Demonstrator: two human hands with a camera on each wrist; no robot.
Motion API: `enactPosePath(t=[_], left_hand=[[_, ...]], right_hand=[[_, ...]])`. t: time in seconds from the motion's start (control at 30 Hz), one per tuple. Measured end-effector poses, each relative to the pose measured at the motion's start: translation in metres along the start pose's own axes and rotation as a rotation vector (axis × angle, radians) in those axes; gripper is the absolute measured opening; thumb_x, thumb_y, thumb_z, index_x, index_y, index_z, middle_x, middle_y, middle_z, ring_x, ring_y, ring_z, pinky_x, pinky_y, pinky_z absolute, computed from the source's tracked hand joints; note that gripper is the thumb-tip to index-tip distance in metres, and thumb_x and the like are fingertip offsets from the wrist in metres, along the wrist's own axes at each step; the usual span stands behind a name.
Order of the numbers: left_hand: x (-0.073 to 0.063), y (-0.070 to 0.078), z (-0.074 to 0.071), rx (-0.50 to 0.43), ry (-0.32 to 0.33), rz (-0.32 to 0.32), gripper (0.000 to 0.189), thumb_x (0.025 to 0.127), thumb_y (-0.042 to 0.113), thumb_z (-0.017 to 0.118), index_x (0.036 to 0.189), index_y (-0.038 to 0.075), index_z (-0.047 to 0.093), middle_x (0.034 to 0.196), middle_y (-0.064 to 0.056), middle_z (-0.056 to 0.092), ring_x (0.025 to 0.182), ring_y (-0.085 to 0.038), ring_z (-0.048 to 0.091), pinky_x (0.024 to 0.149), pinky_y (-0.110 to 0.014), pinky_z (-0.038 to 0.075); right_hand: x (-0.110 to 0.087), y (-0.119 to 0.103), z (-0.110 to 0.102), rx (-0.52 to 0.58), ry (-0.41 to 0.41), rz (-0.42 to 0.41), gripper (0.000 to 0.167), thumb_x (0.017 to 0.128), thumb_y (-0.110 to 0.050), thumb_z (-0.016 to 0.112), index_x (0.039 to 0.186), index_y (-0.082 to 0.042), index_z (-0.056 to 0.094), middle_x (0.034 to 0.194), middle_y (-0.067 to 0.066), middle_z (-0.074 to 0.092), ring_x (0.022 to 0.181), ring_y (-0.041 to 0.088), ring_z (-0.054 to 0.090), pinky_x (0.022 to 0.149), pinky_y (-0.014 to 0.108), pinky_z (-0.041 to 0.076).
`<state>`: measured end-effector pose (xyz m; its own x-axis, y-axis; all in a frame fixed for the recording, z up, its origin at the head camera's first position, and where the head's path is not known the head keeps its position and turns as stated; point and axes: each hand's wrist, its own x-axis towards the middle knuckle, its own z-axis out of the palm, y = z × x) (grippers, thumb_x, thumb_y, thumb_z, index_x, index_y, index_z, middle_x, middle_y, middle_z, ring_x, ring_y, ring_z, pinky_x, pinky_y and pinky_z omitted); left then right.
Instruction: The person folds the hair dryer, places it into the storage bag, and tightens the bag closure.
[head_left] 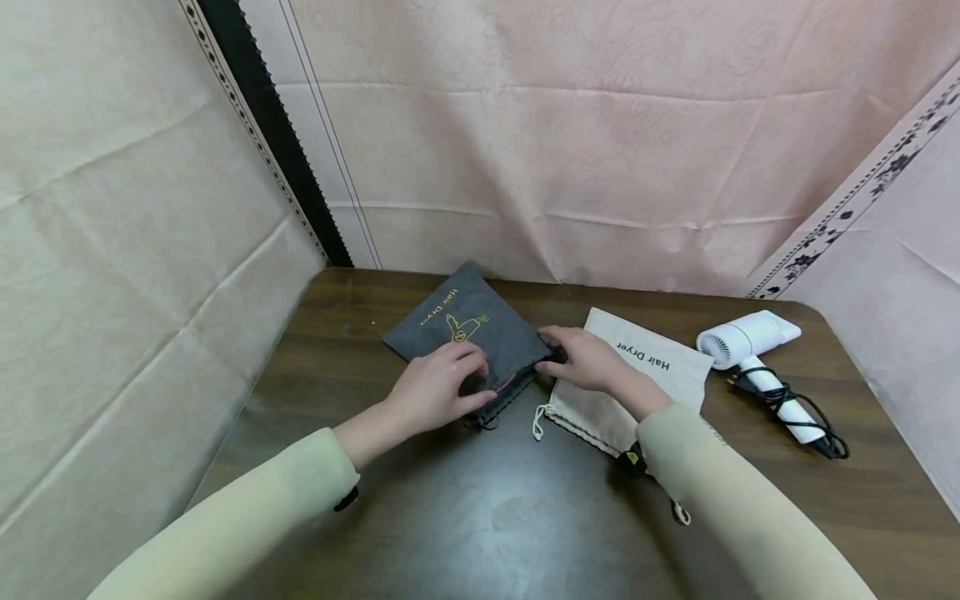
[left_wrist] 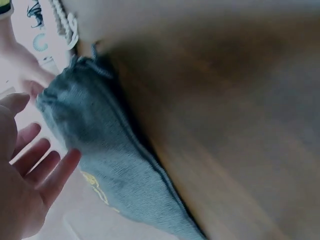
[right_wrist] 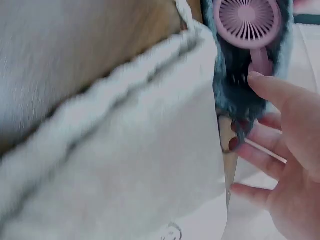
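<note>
A dark grey drawstring pouch (head_left: pixel 502 321) with gold "Hair Dryer" lettering lies on the table, its mouth towards me. Inside that mouth, the right wrist view shows a pink hair dryer (right_wrist: pixel 247 22) with a round slotted grille. My right hand (head_left: pixel 581 358) pinches the pouch's right corner, thumb over the opening and fingers around the outside by the drawstring. On the left side of the mouth is my left hand (head_left: pixel 438 383), its fingers spread and relaxed along the cloth in the left wrist view (left_wrist: pixel 35 170).
A cream drawstring pouch (head_left: pixel 678 383) printed "Hair Dryer" lies flat beneath my right forearm, its white cord (head_left: pixel 538 421) trailing out. Farther right sits a white hair dryer (head_left: pixel 750 337) with a black cable (head_left: pixel 806 408) looped round its handle. Pale cloth (head_left: pixel 600 167) hangs behind the wooden table (head_left: pixel 495 525).
</note>
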<state>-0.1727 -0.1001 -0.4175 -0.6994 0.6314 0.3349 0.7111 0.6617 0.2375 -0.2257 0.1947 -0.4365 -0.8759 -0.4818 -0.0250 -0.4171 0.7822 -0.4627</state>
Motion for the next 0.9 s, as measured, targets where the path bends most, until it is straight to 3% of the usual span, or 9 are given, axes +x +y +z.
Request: enactPosePath(t=[0.17, 0.3, 0.4, 0.73, 0.9], left_hand=[[-0.019, 0.004, 0.007, 0.084, 0.024, 0.011, 0.030, 0.090, 0.040, 0.088, 0.101, 0.016, 0.074, 0.107, 0.000, 0.063, 0.092, -0.017, 0.063, 0.052, -0.026, 0.051], [-0.032, 0.009, 0.015, 0.132, 0.019, -0.027, 0.029, 0.090, 0.039, 0.088, 0.098, 0.015, 0.074, 0.101, 0.000, 0.058, 0.085, -0.017, 0.060, 0.047, -0.027, 0.048], [-0.038, 0.014, 0.021, 0.155, 0.021, -0.074, 0.028, 0.090, 0.040, 0.088, 0.094, 0.015, 0.074, 0.098, 0.000, 0.057, 0.079, -0.017, 0.057, 0.047, -0.030, 0.048], [-0.034, 0.027, 0.043, 0.274, 0.088, -0.197, 0.047, 0.084, 0.059, 0.086, 0.078, 0.014, 0.075, 0.093, -0.005, 0.054, 0.061, -0.018, 0.059, 0.045, -0.036, 0.053], [-0.032, 0.030, 0.047, 0.329, 0.065, -0.214, 0.039, 0.086, 0.047, 0.089, 0.077, 0.013, 0.072, 0.096, -0.008, 0.054, 0.058, -0.019, 0.060, 0.045, -0.037, 0.054]], right_hand=[[-0.005, 0.015, -0.009, 0.043, -0.013, -0.014, 0.049, 0.105, -0.025, 0.069, 0.147, 0.000, 0.061, 0.135, 0.020, 0.070, 0.112, 0.034, 0.072, 0.098, 0.056, 0.056], [-0.006, 0.023, -0.011, 0.023, -0.002, -0.042, 0.041, 0.106, -0.021, 0.068, 0.140, 0.002, 0.066, 0.132, 0.020, 0.071, 0.119, 0.038, 0.068, 0.102, 0.058, 0.053], [-0.005, 0.027, -0.010, 0.005, 0.002, -0.069, 0.035, 0.106, -0.020, 0.069, 0.133, 0.002, 0.071, 0.127, 0.019, 0.073, 0.116, 0.038, 0.068, 0.100, 0.058, 0.054], [-0.003, 0.028, -0.005, -0.025, 0.041, -0.140, 0.019, 0.104, -0.014, 0.070, 0.116, -0.002, 0.078, 0.112, 0.014, 0.076, 0.108, 0.038, 0.068, 0.096, 0.057, 0.054], [-0.001, 0.027, -0.002, -0.021, 0.069, -0.163, 0.013, 0.103, -0.011, 0.071, 0.109, -0.002, 0.079, 0.105, 0.012, 0.076, 0.102, 0.035, 0.068, 0.093, 0.055, 0.054]])
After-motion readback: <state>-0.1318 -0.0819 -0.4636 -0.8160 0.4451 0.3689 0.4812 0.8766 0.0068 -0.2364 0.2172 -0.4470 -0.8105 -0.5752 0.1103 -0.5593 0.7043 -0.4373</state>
